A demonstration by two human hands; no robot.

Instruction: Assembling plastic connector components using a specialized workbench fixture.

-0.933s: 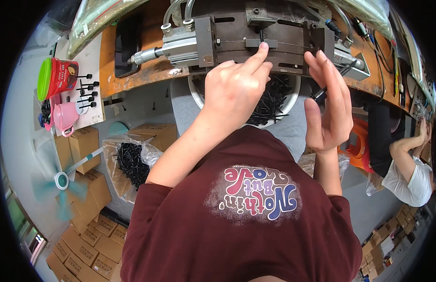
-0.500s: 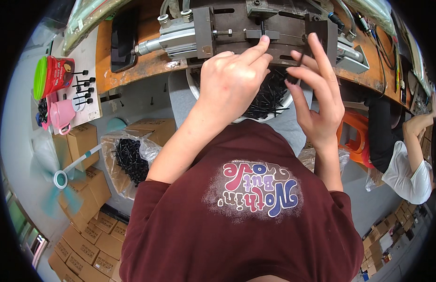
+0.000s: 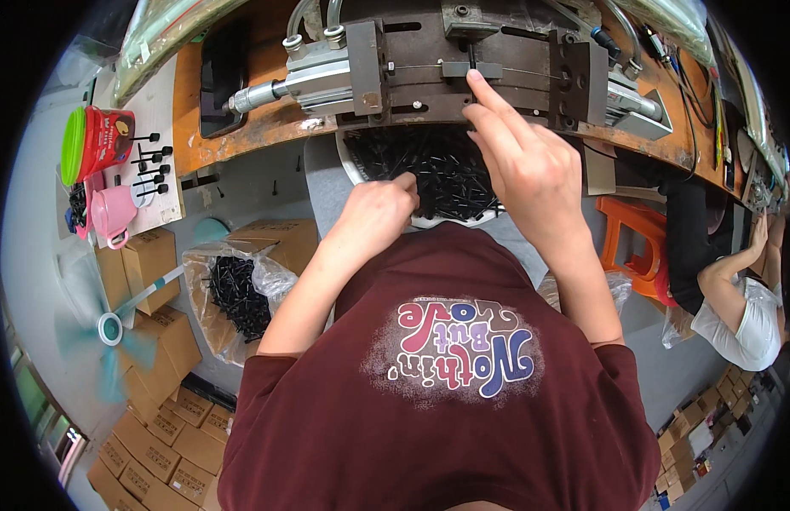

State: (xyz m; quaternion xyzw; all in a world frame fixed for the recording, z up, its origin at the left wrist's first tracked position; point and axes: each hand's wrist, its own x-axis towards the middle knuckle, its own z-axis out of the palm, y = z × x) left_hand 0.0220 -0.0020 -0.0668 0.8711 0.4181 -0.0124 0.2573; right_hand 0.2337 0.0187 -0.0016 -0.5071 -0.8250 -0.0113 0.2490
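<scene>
My right hand (image 3: 535, 170) reaches up to the metal fixture (image 3: 454, 70) on the bench. Its index finger is stretched out, and the tip touches the lower end of a thin black rod (image 3: 472, 56) standing in the small grey block. The other fingers of that hand are bent below. My left hand (image 3: 379, 209) is closed at the near left of a white basin (image 3: 350, 162), its fingertips curled and partly hidden; what they hold cannot be made out. Many thin black pins with small heads (image 3: 450, 175) fill the basin.
Metal cylinders (image 3: 322, 78) with hoses flank the fixture. Left are a phone (image 3: 223, 81), a red tub (image 3: 108, 136), a pink cup (image 3: 111, 209) and a fan (image 3: 110, 328). A bag of black pins (image 3: 238, 294) stands below. Another person (image 3: 740, 298) sits right, near an orange stool (image 3: 626, 243).
My left hand has drawn back from the fixture down to the basin. My right hand has moved left and up, its index finger now on the rod.
</scene>
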